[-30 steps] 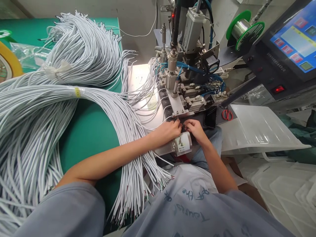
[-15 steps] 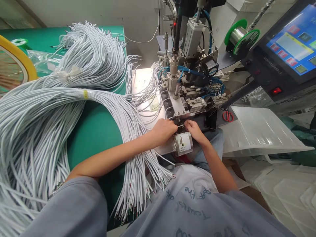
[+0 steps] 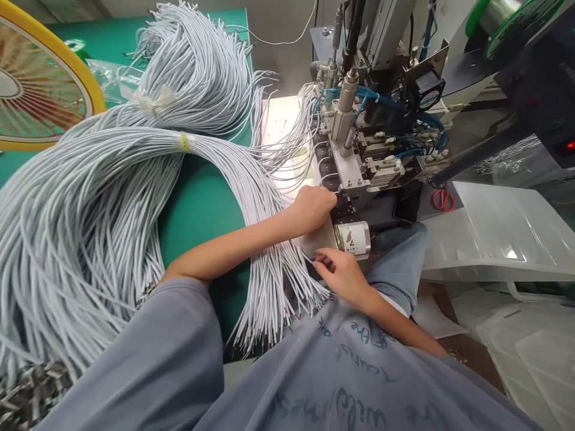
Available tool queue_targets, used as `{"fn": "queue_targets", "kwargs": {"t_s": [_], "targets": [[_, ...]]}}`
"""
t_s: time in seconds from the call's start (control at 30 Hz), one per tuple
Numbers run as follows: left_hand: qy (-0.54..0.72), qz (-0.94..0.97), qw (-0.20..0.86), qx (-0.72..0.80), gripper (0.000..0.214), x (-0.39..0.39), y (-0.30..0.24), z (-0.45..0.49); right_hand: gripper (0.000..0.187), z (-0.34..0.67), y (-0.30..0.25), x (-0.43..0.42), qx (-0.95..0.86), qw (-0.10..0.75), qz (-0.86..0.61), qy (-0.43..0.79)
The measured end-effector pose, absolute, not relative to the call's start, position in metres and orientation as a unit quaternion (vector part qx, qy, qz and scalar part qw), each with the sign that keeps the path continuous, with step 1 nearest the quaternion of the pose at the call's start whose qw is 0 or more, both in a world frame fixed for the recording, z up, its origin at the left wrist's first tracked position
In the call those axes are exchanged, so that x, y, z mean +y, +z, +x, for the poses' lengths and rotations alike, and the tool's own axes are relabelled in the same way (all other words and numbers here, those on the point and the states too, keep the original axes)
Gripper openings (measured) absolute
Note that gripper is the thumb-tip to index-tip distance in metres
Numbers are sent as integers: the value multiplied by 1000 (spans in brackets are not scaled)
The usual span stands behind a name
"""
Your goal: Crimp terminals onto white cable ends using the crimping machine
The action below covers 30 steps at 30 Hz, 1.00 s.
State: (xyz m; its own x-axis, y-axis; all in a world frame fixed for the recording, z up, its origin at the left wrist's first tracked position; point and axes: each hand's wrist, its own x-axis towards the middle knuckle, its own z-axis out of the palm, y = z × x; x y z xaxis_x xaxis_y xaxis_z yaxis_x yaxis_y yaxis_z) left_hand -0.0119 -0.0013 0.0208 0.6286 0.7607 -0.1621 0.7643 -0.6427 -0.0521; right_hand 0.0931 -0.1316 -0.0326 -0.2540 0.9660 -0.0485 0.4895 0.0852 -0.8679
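My left hand [image 3: 314, 209] is closed at the front end of the bench machine [image 3: 348, 155], fingertips against its edge. Whatever it may hold is hidden under the fingers. Lower down, my right hand [image 3: 344, 275] has its fingers bent around the end of a white cable [image 3: 309, 258] at the edge of the loose bundle. A large bundle of white cables [image 3: 224, 167], tied with a yellow band [image 3: 184, 142], curves beneath my left forearm, its stripped ends toward my lap. Between my hands and the machine stands a round tin with a white label [image 3: 354, 239].
A yellow-rimmed fan [image 3: 96, 90] stands at the left on the green table mat [image 3: 197, 203]. Another tied cable bundle [image 3: 197, 78] lies at the back. Right of the machine are red scissors [image 3: 443, 200], a dark phone [image 3: 408, 201], a white plastic tray [image 3: 503, 227] and a solder spool [image 3: 507, 18].
My right hand has left the machine's front and come down and left to the cable ends. My left hand stays by the machine. The view has shifted, moving the screen out of frame.
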Motion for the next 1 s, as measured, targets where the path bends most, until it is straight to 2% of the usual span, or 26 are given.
{"fn": "queue_targets", "kwargs": {"t_s": [0.13, 0.27, 0.37, 0.43, 0.53, 0.63, 0.7, 0.87, 1.0], "targets": [[-83, 901, 16, 426, 25, -2, 23, -10, 17, 70, -34, -114, -729, 252, -513, 377], [-75, 901, 21, 427, 25, -1, 24, -8, 12, 61, -25, -96, -736, 193, -530, 375], [-57, 903, 39, 424, 28, -3, 26, -6, 14, 61, -24, -93, -715, 185, -555, 383], [-17, 923, 93, 373, 29, -8, 27, -4, 17, 67, -26, -94, -693, 226, -555, 401], [84, 939, 226, 245, 30, -18, 28, -2, 20, 87, -25, -97, -666, 306, -532, 425], [164, 911, 324, 194, 35, -23, 26, -2, 17, 118, -16, -95, -637, 330, -527, 456], [187, 894, 356, 196, 35, -22, 23, -2, 14, 138, -8, -92, -599, 358, -541, 469], [255, 863, 378, 219, 35, -14, 16, -2, 16, 162, 5, -85, -485, 568, -530, 402], [313, 822, 410, 241, 24, -12, 16, -2, 13, 159, 6, -80, -457, 615, -438, 470]]}}
